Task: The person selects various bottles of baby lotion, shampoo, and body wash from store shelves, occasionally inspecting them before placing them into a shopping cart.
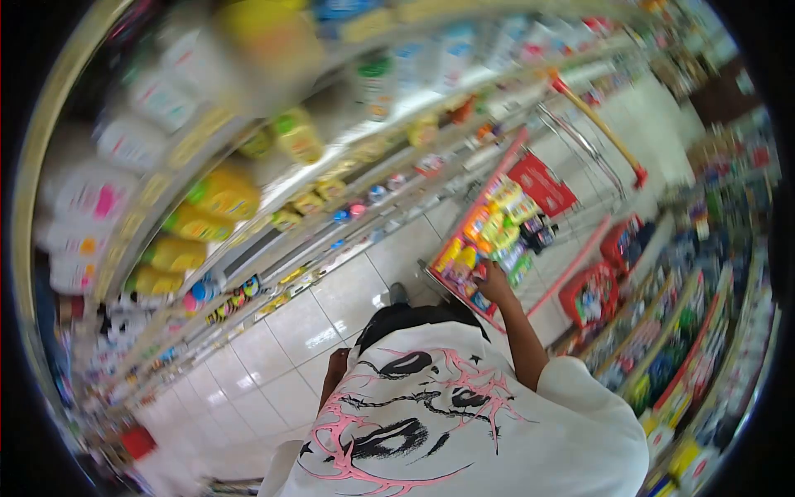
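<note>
My right hand (494, 283) reaches down over the near end of a shopping cart (530, 308). Its fingers are closed around something small and partly red among the packs, too blurred to name. Under and beyond it lie several colourful packs (474, 230), yellow, orange, purple and green, with dark bottles (540, 237) beside them. My left hand (337, 363) hangs low by my left side, near the shirt. Its fingers are partly hidden, and nothing can be seen in it.
Shelves of yellow bottles (222, 192) and white bottles (132, 142) curve along the left and top. Red baskets (590, 296) with goods stand right of the cart, before more stocked shelves (662, 352). Pale floor tiles (286, 335) run between. The cart's handle (598, 128) is at the far end.
</note>
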`<state>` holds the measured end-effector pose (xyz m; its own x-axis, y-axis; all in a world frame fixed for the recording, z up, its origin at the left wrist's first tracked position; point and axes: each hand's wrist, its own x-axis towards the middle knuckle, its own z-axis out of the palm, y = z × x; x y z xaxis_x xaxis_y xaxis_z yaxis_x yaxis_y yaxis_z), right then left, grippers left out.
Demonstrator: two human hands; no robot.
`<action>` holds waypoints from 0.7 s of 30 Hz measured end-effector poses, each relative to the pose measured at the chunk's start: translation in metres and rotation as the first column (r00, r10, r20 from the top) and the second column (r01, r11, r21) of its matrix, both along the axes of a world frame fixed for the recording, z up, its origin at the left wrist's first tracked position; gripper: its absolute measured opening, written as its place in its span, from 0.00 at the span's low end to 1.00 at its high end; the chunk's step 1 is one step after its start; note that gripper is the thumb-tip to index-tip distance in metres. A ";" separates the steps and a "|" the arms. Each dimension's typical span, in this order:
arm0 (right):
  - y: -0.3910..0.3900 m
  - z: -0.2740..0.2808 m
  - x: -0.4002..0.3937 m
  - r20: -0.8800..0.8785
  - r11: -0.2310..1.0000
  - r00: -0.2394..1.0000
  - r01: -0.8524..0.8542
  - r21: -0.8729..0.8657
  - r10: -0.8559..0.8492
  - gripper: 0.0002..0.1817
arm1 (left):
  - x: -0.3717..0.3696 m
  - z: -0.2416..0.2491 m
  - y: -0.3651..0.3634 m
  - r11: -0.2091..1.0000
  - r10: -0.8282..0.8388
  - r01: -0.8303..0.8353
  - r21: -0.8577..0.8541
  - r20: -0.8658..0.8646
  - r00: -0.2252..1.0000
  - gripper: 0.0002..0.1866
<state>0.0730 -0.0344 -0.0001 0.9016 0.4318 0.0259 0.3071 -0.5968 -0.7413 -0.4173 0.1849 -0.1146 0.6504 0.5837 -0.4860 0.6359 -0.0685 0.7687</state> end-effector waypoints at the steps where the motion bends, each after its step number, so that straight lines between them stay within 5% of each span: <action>1: -0.031 -0.007 0.005 -0.082 0.962 0.981 -0.189 -0.199 0.176 0.15 | -0.008 -0.002 -0.002 0.997 -0.068 0.064 -0.049 -0.066 0.996 0.15; 2: -0.057 -0.014 0.006 -0.214 0.850 0.919 -0.389 -0.355 0.331 0.21 | -0.012 0.001 -0.004 0.988 -0.129 0.117 -0.104 -0.125 0.984 0.16; 6: -0.104 -0.020 0.017 -0.424 0.907 0.898 -0.268 -0.325 0.114 0.22 | 0.000 0.024 0.004 0.939 -0.309 0.261 -0.223 -0.219 0.926 0.16; 9: -0.116 -0.042 0.041 -0.488 0.945 0.871 -0.197 -0.262 0.046 0.25 | 0.043 0.057 0.008 0.932 -0.266 0.200 -0.303 -0.196 0.944 0.17; 10: -0.117 -0.058 0.052 -0.508 0.949 0.860 -0.193 -0.249 0.042 0.25 | 0.071 0.076 0.001 0.928 -0.012 -0.145 -0.342 -0.418 0.909 0.19; 12: -0.113 -0.096 0.072 -0.486 0.980 0.872 -0.039 -0.196 -0.063 0.28 | 0.140 0.129 -0.016 0.917 0.173 -0.327 -0.230 -0.510 0.843 0.19; 19: -0.046 -0.152 0.155 -0.568 0.856 0.675 0.506 -0.107 -0.470 0.35 | 0.238 0.215 -0.103 0.992 0.047 -0.080 -0.099 -0.304 0.952 0.14; 20: -0.043 -0.194 0.158 -0.525 0.880 0.756 0.475 0.029 -0.391 0.36 | 0.243 0.221 -0.116 0.993 0.032 -0.061 -0.096 -0.284 0.958 0.14; 21: -0.048 -0.258 0.151 -0.451 0.899 0.798 0.438 -0.022 -0.400 0.37 | 0.253 0.231 -0.127 0.993 0.017 -0.050 -0.103 -0.303 0.953 0.14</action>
